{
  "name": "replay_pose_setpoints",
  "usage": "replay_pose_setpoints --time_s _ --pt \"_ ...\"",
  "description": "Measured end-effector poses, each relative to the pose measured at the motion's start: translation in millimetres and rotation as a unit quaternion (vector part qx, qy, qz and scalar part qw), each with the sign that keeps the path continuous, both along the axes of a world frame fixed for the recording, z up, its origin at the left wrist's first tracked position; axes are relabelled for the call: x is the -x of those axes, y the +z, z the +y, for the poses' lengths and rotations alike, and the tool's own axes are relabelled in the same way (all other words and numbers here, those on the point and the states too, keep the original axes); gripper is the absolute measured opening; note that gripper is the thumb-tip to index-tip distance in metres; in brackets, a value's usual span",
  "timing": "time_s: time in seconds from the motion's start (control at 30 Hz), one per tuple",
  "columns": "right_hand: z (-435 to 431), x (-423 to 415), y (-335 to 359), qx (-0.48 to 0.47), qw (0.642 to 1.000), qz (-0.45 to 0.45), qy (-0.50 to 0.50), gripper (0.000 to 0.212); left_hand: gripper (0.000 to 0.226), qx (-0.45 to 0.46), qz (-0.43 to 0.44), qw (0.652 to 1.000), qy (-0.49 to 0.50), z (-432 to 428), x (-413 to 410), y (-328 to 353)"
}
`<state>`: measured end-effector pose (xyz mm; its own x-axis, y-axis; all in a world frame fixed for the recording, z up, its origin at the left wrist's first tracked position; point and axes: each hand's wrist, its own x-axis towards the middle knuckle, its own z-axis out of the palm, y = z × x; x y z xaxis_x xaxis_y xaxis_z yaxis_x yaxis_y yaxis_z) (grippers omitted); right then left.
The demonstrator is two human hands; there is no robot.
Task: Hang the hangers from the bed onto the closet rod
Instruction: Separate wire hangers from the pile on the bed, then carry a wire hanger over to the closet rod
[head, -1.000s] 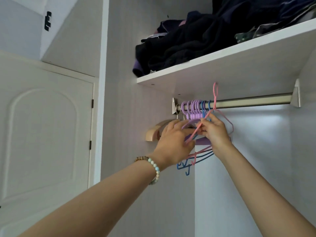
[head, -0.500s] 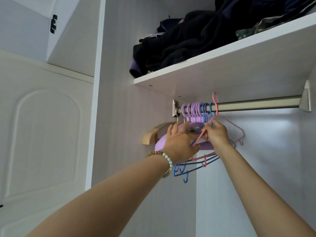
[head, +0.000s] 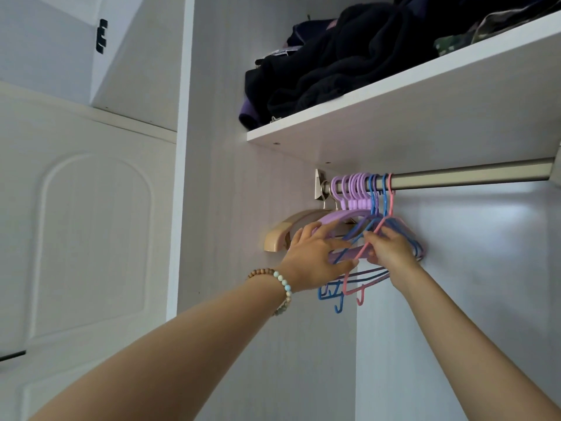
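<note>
A metal closet rod (head: 455, 177) runs under the white shelf. At its left end hang several purple hangers (head: 353, 189), thin blue hangers (head: 374, 196) and a wooden hanger (head: 277, 235). A pink hanger (head: 390, 192) has its hook over the rod, rightmost of the bunch. My right hand (head: 390, 249) pinches the pink hanger's shoulder just below the hook. My left hand (head: 315, 256), fingers spread, presses against the purple hangers' bodies beside it.
The white shelf (head: 394, 117) above the rod carries a pile of dark folded clothes (head: 340, 62). The closet's side wall (head: 243, 238) is close behind the hangers. A white door (head: 91, 238) stands at left. The rod is bare to the right.
The pink hanger's hook went from above the rod down onto it and now sits against the blue ones. My right hand dropped slightly; the left stayed on the purple hangers.
</note>
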<state>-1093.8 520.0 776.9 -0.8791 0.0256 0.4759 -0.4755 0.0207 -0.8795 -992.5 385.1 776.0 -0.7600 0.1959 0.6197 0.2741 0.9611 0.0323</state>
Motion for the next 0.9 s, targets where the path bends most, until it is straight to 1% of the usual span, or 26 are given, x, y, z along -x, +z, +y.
replay_pose_setpoints --time_s 0.1,0.17,0.23,0.3,0.37,0.47,0.57,0.63,0.7,0.8,0.9 --pt "-2.5 -6.9 -4.0 -0.05 0.998 0.02 -0.039 0.034 0.047 0.006 0.007 1.0 0.001 -12.6 -8.6 1.4" --pt "-7.1 -15.0 -5.7 -0.068 0.994 0.053 -0.072 0.048 0.049 -0.001 0.009 1.0 0.003 -25.9 -16.0 1.1" --pt "-15.8 -29.5 -3.2 -0.083 0.988 0.095 -0.086 0.061 0.052 -0.027 0.018 0.999 -0.015 -38.4 -31.0 0.6" --pt "-28.0 -49.8 2.0 -0.105 0.982 0.128 -0.094 0.064 0.054 -0.067 0.036 0.996 -0.047 -51.4 -50.5 0.0" --pt "-45.3 -70.7 8.0 -0.107 0.979 0.156 -0.08 0.062 0.052 -0.106 0.046 0.992 -0.056 -68.0 -73.1 0.4" --pt "-83.5 -103.9 15.6 -0.086 0.975 0.202 -0.036 0.059 0.053 -0.145 0.064 0.987 -0.034 -104.3 -110.8 2.9" --pt "-129.4 -138.0 13.8 -0.091 0.97 0.225 0.016 0.058 0.055 -0.181 0.059 0.982 0.002 -147.9 -157.5 1.2" --pt "-161.7 -165.3 8.9 -0.109 0.965 0.232 0.061 0.059 0.059 -0.172 0.055 0.982 0.046 -180.0 -193.5 -4.4" --pt "-196.2 -196.1 1.5 -0.127 0.958 0.223 0.127 0.061 0.063 -0.171 0.049 0.979 0.101 -218.2 -232.2 -14.1" --pt "-252.9 -247.5 -17.2 -0.174 0.932 0.206 0.242 0.067 0.066 -0.159 0.028 0.968 0.194 -282.7 -297.1 -36.3" --pt "-316.8 -301.6 -40.0 -0.231 0.898 0.195 0.32 0.075 0.066 -0.17 0.011 0.945 0.279 -342.6 -370.5 -63.3"
